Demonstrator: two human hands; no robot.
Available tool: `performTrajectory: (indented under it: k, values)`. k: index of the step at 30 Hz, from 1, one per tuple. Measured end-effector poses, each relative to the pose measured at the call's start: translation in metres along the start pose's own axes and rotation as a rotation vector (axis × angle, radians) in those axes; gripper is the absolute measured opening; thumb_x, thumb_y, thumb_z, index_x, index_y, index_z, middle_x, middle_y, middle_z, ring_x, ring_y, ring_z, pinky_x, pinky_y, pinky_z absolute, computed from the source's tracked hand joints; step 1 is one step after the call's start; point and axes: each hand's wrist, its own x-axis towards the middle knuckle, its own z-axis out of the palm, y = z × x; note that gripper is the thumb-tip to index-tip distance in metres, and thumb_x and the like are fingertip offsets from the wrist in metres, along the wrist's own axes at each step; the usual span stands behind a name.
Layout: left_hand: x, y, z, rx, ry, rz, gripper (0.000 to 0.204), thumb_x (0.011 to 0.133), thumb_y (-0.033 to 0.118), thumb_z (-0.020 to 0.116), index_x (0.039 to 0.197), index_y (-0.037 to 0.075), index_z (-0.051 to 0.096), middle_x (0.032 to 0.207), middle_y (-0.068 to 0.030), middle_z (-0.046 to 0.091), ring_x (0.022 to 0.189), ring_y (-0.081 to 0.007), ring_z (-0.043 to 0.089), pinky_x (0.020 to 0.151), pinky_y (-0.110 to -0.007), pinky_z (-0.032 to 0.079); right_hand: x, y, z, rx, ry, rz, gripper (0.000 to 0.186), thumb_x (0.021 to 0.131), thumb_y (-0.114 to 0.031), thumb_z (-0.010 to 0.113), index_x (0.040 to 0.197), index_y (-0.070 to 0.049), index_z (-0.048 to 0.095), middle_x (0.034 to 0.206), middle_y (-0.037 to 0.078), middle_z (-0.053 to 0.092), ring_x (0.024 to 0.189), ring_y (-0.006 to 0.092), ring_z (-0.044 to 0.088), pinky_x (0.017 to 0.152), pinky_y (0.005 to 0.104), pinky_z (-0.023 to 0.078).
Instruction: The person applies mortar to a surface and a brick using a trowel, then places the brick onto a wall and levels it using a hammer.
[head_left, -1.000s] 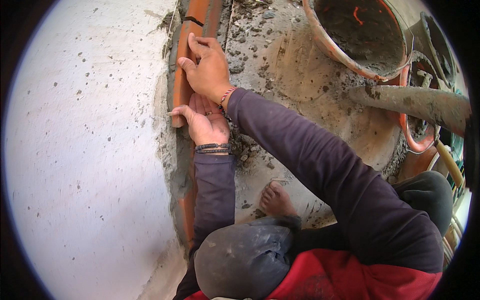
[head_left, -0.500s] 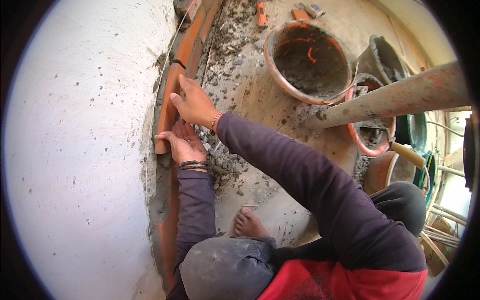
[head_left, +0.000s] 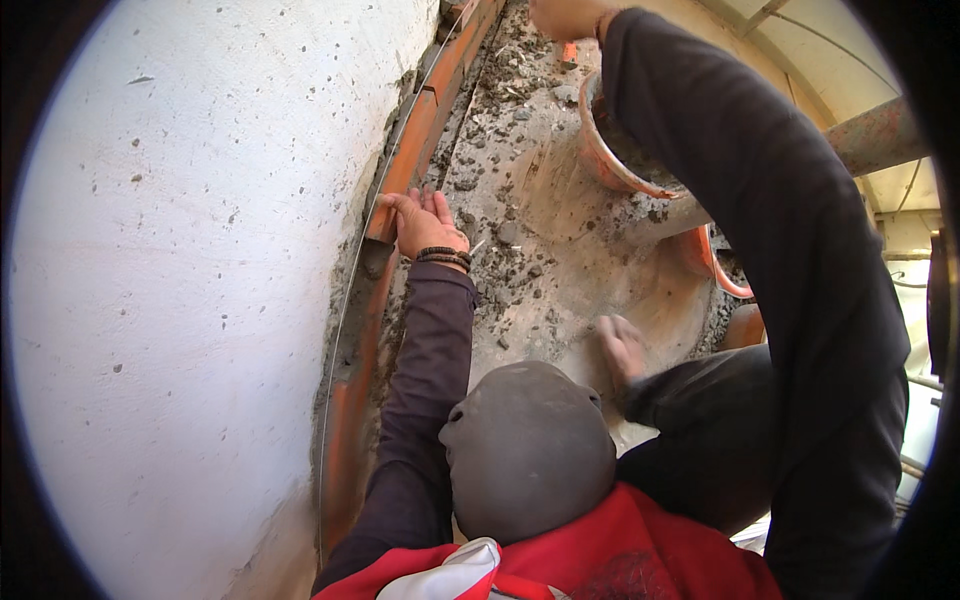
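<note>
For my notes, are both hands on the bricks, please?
No, the left hand touches the bricks, but the right hand is away from them.

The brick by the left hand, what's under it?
Grey mortar shows past the near end of the brick, by the left hand. Directly underneath, I can't see: it's covered.

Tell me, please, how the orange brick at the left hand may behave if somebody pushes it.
The brick is probably stiff: its edges run straight and its faces look flat. That blocky shape suggests sliding rather than rolling. Damp-looking grey mortar by its near end hints that it might shift a little under pressure.
</note>
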Motion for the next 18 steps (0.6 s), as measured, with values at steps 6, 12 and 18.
performTrajectory:
  k: [6, 12, 18]
  values:
    - [-0.026, -0.002, -0.016, 0.120, -0.142, -0.045, 0.077, 0.098, 0.052, 0.044, 0.148, -0.003, 0.023, 0.152, -0.0192, 0.030, 0.130, -0.0278, 0.045, 0.109, -0.038, 0.041, 0.060, 0.057, 0.160, 0.006, -0.035, 0.120, 0.020, 0.084, -0.022, 0.062, 0.086, -0.008, 0.076, 0.091, 0.011, 0.071, 0.085, 0.0282, 0.069, 0.069, 0.0434, 0.055]
    - [-0.119, 0.058, -0.138, 0.341, -0.799, -0.356, 0.055, 0.099, 0.034, 0.052, 0.138, -0.001, 0.040, 0.126, -0.0198, 0.058, 0.112, -0.0281, 0.058, 0.098, -0.045, 0.046, 0.105, 0.069, 0.310, 0.026, -0.098, 0.075, 0.019, 0.086, -0.024, 0.066, 0.092, -0.008, 0.075, 0.095, 0.010, 0.071, 0.087, 0.0289, 0.068, 0.070, 0.0445, 0.056]
    - [-0.178, -0.094, -0.250, 1.943, -0.263, 0.953, 0.028, 0.090, 0.023, 0.061, 0.111, 0.008, 0.054, 0.101, -0.0079, 0.061, 0.090, -0.0245, 0.059, 0.078, -0.041, 0.045, 0.160, 0.088, 0.368, -0.057, -0.128, -0.013, 0.021, 0.087, -0.026, 0.070, 0.097, -0.007, 0.074, 0.098, 0.010, 0.070, 0.089, 0.0297, 0.068, 0.071, 0.0456, 0.057]
